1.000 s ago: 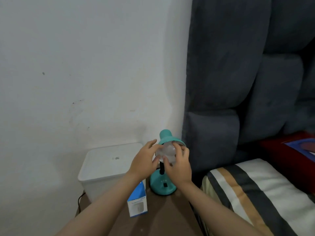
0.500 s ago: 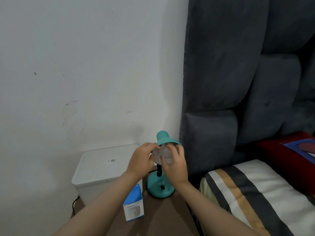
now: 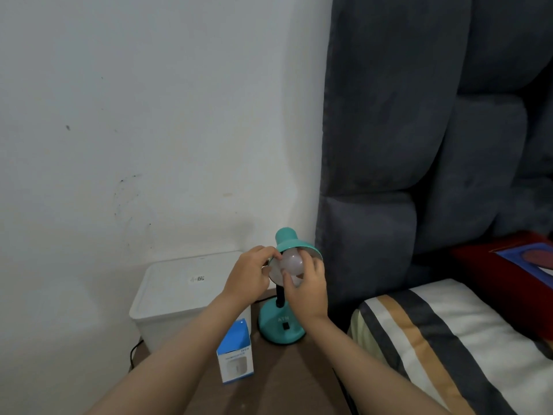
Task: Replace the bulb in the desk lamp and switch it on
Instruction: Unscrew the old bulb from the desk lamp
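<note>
A small teal desk lamp (image 3: 281,327) stands on a brown bedside table, its shade (image 3: 288,239) tilted toward me. A frosted white bulb (image 3: 291,262) sits in the mouth of the shade. My right hand (image 3: 306,290) wraps its fingers around the bulb from below and from the right. My left hand (image 3: 248,275) grips the shade's left rim, its fingertips touching the bulb's edge. A black rocker switch (image 3: 286,326) shows on the lamp's round base. The socket is hidden inside the shade.
A blue and white bulb box (image 3: 235,353) stands upright on the table (image 3: 287,381), left of the lamp base. A white lidded bin (image 3: 176,292) sits behind it against the wall. A grey padded headboard (image 3: 419,145) and a striped pillow (image 3: 449,348) fill the right.
My right hand has shifted its grip round the bulb, fingers now lower and further right. The left hand stays on the shade rim. The view has drifted slightly.
</note>
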Tool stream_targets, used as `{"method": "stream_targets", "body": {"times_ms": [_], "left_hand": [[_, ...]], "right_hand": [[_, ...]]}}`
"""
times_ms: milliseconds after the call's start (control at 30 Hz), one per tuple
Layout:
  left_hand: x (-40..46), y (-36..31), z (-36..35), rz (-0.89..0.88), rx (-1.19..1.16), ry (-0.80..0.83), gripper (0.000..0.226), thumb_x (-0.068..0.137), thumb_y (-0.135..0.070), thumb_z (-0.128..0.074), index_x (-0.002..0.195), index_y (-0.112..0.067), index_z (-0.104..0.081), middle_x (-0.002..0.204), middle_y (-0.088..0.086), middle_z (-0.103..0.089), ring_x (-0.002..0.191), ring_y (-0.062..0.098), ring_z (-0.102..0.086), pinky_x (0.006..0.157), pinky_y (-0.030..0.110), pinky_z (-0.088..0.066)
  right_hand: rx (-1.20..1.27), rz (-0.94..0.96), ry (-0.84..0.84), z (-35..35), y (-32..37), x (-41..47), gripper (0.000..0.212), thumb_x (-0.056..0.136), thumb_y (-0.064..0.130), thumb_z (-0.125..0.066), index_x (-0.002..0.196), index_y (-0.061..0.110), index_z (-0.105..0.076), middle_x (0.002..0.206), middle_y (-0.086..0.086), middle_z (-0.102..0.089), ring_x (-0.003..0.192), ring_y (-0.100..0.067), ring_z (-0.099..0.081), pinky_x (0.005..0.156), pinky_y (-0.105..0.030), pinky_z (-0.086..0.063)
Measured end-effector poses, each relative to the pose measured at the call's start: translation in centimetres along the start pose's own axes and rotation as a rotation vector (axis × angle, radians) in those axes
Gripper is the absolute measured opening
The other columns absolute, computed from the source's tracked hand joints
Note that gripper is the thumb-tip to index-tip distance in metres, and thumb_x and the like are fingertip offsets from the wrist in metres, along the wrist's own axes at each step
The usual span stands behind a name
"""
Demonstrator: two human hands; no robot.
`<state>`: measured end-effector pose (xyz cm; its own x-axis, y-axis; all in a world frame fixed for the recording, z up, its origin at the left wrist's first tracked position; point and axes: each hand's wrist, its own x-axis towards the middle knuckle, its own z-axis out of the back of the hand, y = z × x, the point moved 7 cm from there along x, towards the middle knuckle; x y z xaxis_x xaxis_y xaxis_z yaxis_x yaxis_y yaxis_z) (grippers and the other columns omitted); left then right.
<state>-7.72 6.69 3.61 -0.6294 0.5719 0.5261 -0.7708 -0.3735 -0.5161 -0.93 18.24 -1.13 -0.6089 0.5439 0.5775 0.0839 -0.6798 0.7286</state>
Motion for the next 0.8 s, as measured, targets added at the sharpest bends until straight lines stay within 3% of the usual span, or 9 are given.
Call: {"method": "stream_targets", "body": {"times_ms": [167, 267, 333, 400, 467, 633, 800], "left_hand": [[0.0, -0.1, -0.1, -0.013, -0.014, 0.014, 0.04, 0.073, 0.014, -0.053, 0.097, -0.016, -0.065, 0.096, 0.007, -0.065, 0.086, 0.021, -0.061, 0.079, 0.041, -0.053], [-0.1, -0.2, -0.1, -0.005, -0.026, 0.012, 0.041, 0.073, 0.014, -0.053, 0.097, -0.017, -0.065, 0.095, 0.007, -0.065, 0.086, 0.022, -0.061, 0.079, 0.041, -0.053], [-0.2, -0.2, -0.1, 0.004, -0.027, 0.009, 0.041, 0.073, 0.014, -0.053, 0.097, -0.017, -0.065, 0.094, 0.008, -0.065, 0.084, 0.023, -0.061, 0.077, 0.042, -0.053], [-0.2, -0.1, -0.1, 0.013, -0.032, 0.002, 0.041, 0.073, 0.014, -0.052, 0.095, -0.017, -0.065, 0.093, 0.008, -0.065, 0.082, 0.023, -0.06, 0.076, 0.043, -0.053], [-0.3, 0.1, 0.0, 0.023, -0.041, -0.008, 0.041, 0.072, 0.014, -0.052, 0.094, -0.018, -0.065, 0.093, 0.008, -0.065, 0.082, 0.024, -0.06, 0.076, 0.044, -0.053], [-0.3, -0.1, 0.1, 0.016, -0.052, -0.004, 0.039, 0.073, 0.014, -0.054, 0.094, -0.016, -0.065, 0.094, 0.007, -0.066, 0.085, 0.023, -0.062, 0.077, 0.043, -0.054], [-0.3, -0.2, 0.1, 0.012, -0.056, 0.003, 0.038, 0.074, 0.013, -0.053, 0.096, -0.015, -0.066, 0.095, 0.008, -0.066, 0.085, 0.023, -0.062, 0.078, 0.041, -0.053]], "right_hand": [[-0.135, 0.137, 0.034, 0.0, 0.7, -0.1, 0.054, 0.075, -0.002, -0.06, 0.12, 0.029, -0.057, 0.133, -0.011, -0.043, 0.118, -0.031, -0.049, 0.087, -0.041, -0.054], [0.016, 0.11, -0.015, 0.3, 0.4, -0.5, 0.047, 0.074, 0.005, -0.067, 0.115, 0.026, -0.061, 0.134, -0.011, -0.039, 0.123, -0.026, -0.045, 0.096, -0.036, -0.048], [0.114, 0.01, -0.051, 0.2, 0.0, -0.6, 0.046, 0.076, 0.014, -0.07, 0.12, 0.022, -0.057, 0.131, -0.009, -0.039, 0.118, -0.021, -0.048, 0.093, -0.03, -0.048], [0.161, -0.081, -0.068, 0.0, -0.4, -0.3, 0.048, 0.079, 0.02, -0.07, 0.123, 0.019, -0.053, 0.124, -0.007, -0.044, 0.112, -0.021, -0.052, 0.092, -0.034, -0.05], [0.164, -0.087, -0.051, -0.2, -0.2, 0.0, 0.046, 0.08, 0.019, -0.068, 0.123, 0.017, -0.053, 0.12, -0.006, -0.048, 0.109, -0.021, -0.054, 0.092, -0.04, -0.051], [0.02, 0.019, 0.013, -0.2, 0.3, 0.0, 0.049, 0.075, -0.001, -0.062, 0.115, 0.027, -0.062, 0.13, -0.005, -0.045, 0.119, -0.026, -0.048, 0.097, -0.037, -0.048], [0.175, -0.042, -0.101, 0.4, 0.3, -0.5, 0.048, 0.074, 0.013, -0.073, 0.119, 0.017, -0.057, 0.125, -0.007, -0.044, 0.112, -0.017, -0.049, 0.092, -0.028, -0.046]]}}
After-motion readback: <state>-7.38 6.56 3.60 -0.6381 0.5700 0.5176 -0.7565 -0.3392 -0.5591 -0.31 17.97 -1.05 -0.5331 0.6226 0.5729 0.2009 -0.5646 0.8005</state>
